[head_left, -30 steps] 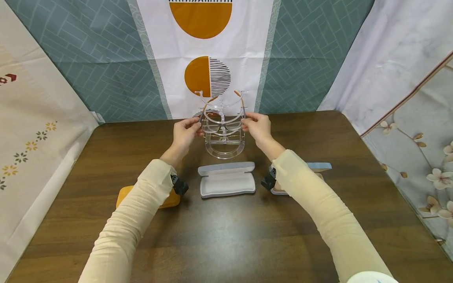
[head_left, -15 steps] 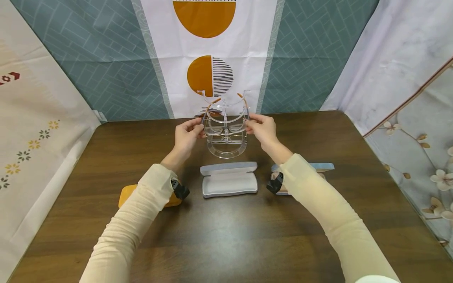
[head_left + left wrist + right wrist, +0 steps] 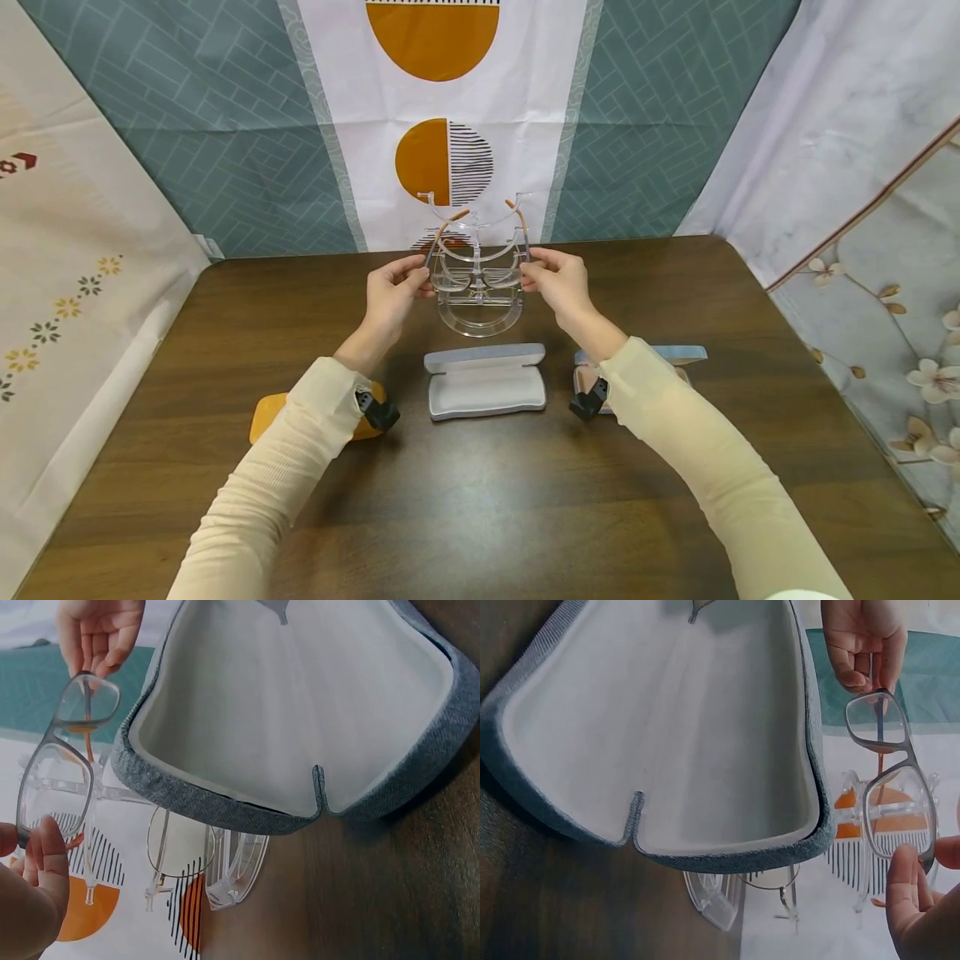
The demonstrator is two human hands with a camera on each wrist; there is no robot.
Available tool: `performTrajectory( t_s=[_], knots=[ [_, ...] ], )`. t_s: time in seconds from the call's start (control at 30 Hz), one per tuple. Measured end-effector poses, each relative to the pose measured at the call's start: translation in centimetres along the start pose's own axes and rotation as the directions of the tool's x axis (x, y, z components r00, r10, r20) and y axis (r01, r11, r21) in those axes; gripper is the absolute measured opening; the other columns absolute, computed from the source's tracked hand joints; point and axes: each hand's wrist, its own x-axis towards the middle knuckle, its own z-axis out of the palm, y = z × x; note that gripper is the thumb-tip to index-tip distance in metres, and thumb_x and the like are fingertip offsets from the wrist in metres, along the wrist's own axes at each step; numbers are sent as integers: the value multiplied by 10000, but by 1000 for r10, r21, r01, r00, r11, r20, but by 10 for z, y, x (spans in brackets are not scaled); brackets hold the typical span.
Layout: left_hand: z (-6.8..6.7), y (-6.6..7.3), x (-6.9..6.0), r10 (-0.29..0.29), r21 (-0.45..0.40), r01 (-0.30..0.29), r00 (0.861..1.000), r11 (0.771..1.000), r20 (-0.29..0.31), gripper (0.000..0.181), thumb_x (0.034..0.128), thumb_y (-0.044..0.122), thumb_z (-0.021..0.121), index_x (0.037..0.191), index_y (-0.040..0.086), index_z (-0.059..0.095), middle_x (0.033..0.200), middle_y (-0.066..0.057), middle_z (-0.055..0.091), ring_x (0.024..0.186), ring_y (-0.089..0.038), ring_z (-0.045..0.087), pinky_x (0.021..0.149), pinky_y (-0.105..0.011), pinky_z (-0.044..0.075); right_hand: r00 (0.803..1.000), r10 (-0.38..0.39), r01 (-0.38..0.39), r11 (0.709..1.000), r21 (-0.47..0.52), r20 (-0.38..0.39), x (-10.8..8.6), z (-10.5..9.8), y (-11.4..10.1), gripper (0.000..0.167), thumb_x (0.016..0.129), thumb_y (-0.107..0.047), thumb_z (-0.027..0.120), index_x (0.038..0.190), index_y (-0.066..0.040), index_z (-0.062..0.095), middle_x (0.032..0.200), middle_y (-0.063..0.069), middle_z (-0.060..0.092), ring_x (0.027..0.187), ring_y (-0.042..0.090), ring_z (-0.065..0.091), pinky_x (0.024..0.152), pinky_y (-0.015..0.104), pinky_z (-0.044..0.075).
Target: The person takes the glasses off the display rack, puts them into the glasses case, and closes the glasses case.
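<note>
At the head frame's centre, fingers of the left hand (image 3: 392,298) and right hand (image 3: 564,288) clamp the glasses (image 3: 51,736), apparently before the clear stand (image 3: 480,302).

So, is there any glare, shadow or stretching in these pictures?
Head view: pale glare on the table in front of the open gray case, and the glasses and clear stand are hard to pick apart against the patterned cloth; left wrist view: the case looms large, a dark shadow below its right side; right wrist view: it looms again, shadowed at left.
</note>
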Motion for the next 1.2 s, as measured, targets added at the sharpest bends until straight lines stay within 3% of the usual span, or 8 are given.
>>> performTrajectory(
  t_s=[0.1, 0.33, 0.5, 0.63, 0.93, 1.2],
  knots=[
    [-2, 1, -4, -1, -11, 1, 1000, 1000, 8, 299, 857, -75, 545, 1148, -144, 541, 678, -31, 557, 526, -91, 561, 574, -241, 522, 1000, -4, 4, 1000, -1, 13, -4, 0, 1, 393, 868, -21, 585, 1244, 62, 507, 970, 271, 577, 601, 85, 603, 618, 200, 520],
    [-6, 3, -12, 12, -9, -12, 1000, 1000, 25, 308, 860, -67, 546, 1155, -152, 529, 676, -17, 558, 535, -86, 566, 574, -224, 520, 999, -27, 27, 1000, -8, 22, -13, -1, 3, 385, 866, -29, 592, 1232, 65, 517, 885, 197, 614, 631, 130, 617, 656, 247, 531],
    [-7, 5, -17, 25, 0, -25, 999, 1000, 41, 313, 859, -66, 547, 1156, -161, 523, 718, -82, 569, 549, -92, 568, 581, -228, 521, 998, -56, 55, 998, 37, 27, -22, -2, 2, 383, 856, -39, 612, 1211, 79, 528, 790, 104, 617, 639, 145, 619, 638, 234, 527],
    [-8, 6, -21, 27, -3, -27, 998, 1000, 54, 309, 857, -67, 549, 1153, -153, 532, 747, -121, 577, 555, -97, 571, 578, -225, 521, 998, -56, 56, 998, 18, 38, -25, -4, 4, 398, 864, -31, 598, 1235, 81, 505, 838, 139, 616, 658, 139, 623, 653, 243, 530],
    [-10, 10, -32, 3, 20, -4, 997, 1000, 76, 301, 870, -38, 555, 1159, -122, 546, 744, -56, 583, 560, -99, 576, 589, -219, 523, 997, -39, 38, 999, 16, 64, -35, -8, 3, 401, 876, -25, 579, 1253, 76, 488, 806, 71, 603, 649, 106, 616, 658, 244, 528],
    [-13, 12, -40, 26, 2, -27, 995, 1000, 100, 299, 872, -51, 541, 1154, -152, 531, 730, -39, 589, 555, -106, 580, 587, -229, 522, 995, -45, 42, 998, 40, 84, -44, -8, 1, 389, 868, 4, 574, 1242, 81, 499, 756, 9, 611, 640, 99, 612, 649, 243, 527]
  ],
)
